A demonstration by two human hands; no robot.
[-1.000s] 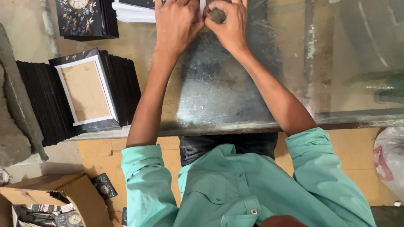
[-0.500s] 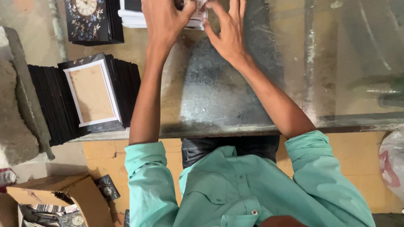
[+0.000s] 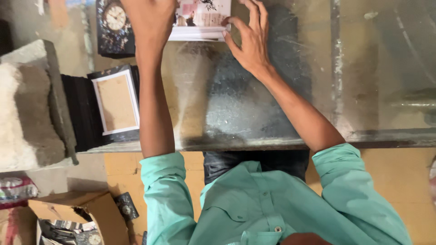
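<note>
Both my hands are at the far edge of the scratched glass-topped worktable (image 3: 254, 109), on the white-edged photo frame with the flowery printed picture insert (image 3: 202, 20). My left hand (image 3: 147, 20) lies palm-down over the frame's left part; fingers are hidden past the top of view, so I can't tell whether they're gripping or just pressing. My right hand (image 3: 250, 38) is spread, thumb tip pinching the frame's near right corner, other fingers arched over it, not clenched. To do it well, I judge: keep the left flat as the clamp, work only with the right fingertips along the edge, light pressure so the insert doesn't buckle, frame kept flat on the glass. Off to the left: a row of black frames stood on edge with a brown-backed one in front (image 3: 113, 102), and a black clock-face frame (image 3: 114, 25), near but not touching.
</note>
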